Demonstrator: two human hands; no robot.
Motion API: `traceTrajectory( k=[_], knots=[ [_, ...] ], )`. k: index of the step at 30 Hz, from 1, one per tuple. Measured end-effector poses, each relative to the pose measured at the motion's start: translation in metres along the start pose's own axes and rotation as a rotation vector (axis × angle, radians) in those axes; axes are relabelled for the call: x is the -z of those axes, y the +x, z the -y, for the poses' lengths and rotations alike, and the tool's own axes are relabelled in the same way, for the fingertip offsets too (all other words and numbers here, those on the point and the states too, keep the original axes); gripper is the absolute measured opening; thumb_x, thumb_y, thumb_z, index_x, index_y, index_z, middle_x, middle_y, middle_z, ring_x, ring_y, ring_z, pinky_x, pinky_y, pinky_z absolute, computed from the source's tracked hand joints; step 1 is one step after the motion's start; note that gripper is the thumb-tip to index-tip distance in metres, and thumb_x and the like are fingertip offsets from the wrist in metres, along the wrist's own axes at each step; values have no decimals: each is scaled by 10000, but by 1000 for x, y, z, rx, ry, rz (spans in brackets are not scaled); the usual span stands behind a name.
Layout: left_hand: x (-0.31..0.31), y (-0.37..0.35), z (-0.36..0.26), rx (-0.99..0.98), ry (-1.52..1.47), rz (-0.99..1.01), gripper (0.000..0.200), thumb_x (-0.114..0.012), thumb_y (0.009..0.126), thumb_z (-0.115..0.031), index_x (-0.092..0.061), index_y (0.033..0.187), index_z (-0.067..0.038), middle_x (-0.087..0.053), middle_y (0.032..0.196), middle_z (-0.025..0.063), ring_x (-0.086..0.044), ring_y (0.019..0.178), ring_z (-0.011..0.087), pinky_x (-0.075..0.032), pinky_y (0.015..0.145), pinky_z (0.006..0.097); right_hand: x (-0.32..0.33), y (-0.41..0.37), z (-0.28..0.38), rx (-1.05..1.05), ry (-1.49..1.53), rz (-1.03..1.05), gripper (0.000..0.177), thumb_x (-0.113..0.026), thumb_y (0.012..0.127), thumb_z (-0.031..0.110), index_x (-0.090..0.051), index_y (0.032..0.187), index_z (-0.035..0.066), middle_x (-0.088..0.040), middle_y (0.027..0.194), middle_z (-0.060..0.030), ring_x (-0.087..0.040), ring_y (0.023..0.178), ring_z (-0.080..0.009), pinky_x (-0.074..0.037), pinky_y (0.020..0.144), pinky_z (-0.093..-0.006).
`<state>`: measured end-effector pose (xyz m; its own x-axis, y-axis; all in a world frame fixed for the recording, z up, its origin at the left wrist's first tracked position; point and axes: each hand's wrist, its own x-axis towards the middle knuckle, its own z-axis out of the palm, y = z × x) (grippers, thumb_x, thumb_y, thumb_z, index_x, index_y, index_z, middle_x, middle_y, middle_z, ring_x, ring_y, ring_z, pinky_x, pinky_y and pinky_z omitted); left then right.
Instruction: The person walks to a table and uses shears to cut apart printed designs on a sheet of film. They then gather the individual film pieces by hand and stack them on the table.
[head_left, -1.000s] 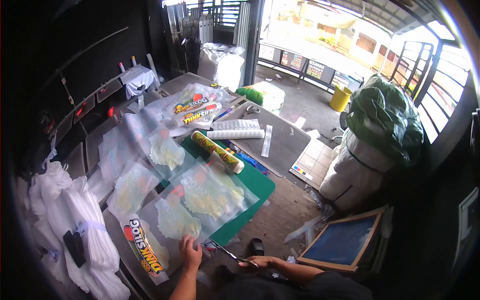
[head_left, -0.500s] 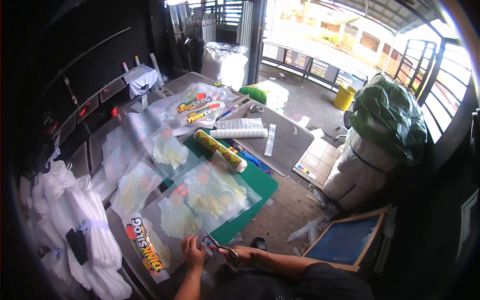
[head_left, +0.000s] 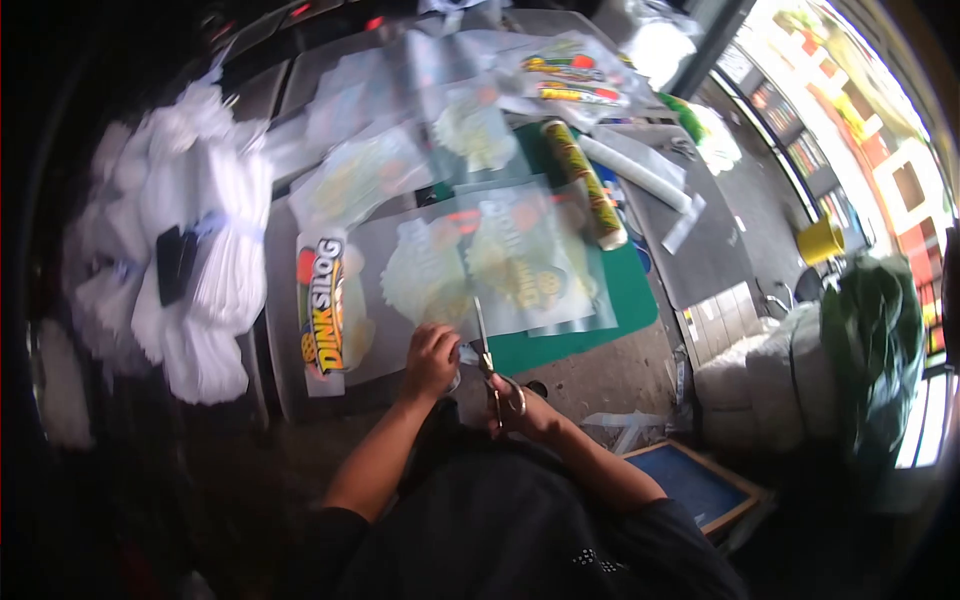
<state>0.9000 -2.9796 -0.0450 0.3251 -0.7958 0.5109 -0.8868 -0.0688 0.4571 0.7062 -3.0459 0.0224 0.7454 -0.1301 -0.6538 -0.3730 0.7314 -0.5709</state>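
The scissors [head_left: 484, 335] are clamped in the right hand [head_left: 522, 408], blades at the printed sheet's [head_left: 420, 280] near edge — whether it is pinched by the left hand [head_left: 432, 358] can't be told; if left slack, the print could be nicked.

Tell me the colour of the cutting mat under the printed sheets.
The mat is green, seen best in the head view, at its bare right edge.

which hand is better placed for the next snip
Probably the right hand: it holds the scissors, blades pointing away from the person over the sheet. The left hand is at the sheet's near edge, without scissors.
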Motion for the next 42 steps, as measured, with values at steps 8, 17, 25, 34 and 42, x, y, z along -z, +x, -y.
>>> traceTrajectory(
  k=[8,17,25,34,42],
  knots=[
    [-9,1,-11,109,-24,-35,308,-651,670,-8,-589,968,-62,-559,1016,97,-539,1020,314,-418,941,450,0,9,-3,-14,-182,-119,614,-433,891,624,-586,761,44,-564,661,-63,-548,607,-147,-427,560,-273],
    [-22,4,-12,58,-59,15,173,-673,694,4,-613,846,-54,-613,983,66,-574,1022,283,-431,948,459,-9,17,-16,71,-64,-251,378,-595,893,431,-520,787,77,-499,644,9,-505,542,-96,-416,509,-244],
    [-18,-7,-14,4,-95,6,114,-663,741,-26,-573,797,-66,-619,1011,35,-560,1075,247,-413,977,462,-4,31,10,98,77,-216,416,-559,907,455,-533,792,56,-520,620,-18,-507,540,-108,-418,517,-252],
    [-12,-4,-17,34,-130,-10,119,-659,745,-20,-571,814,-61,-617,1014,48,-564,1074,258,-414,973,462,37,37,18,165,-207,-147,496,-592,865,513,-552,810,21,-543,636,-36,-540,547,-127,-419,509,-254],
    [-6,-13,-16,1,-145,-38,142,-655,750,-6,-551,831,-60,-613,1010,60,-569,1071,269,-422,954,467,77,46,62,32,-412,-51,510,-617,842,529,-560,727,35,-530,598,-28,-529,524,-117,-414,497,-259]
  ],
)
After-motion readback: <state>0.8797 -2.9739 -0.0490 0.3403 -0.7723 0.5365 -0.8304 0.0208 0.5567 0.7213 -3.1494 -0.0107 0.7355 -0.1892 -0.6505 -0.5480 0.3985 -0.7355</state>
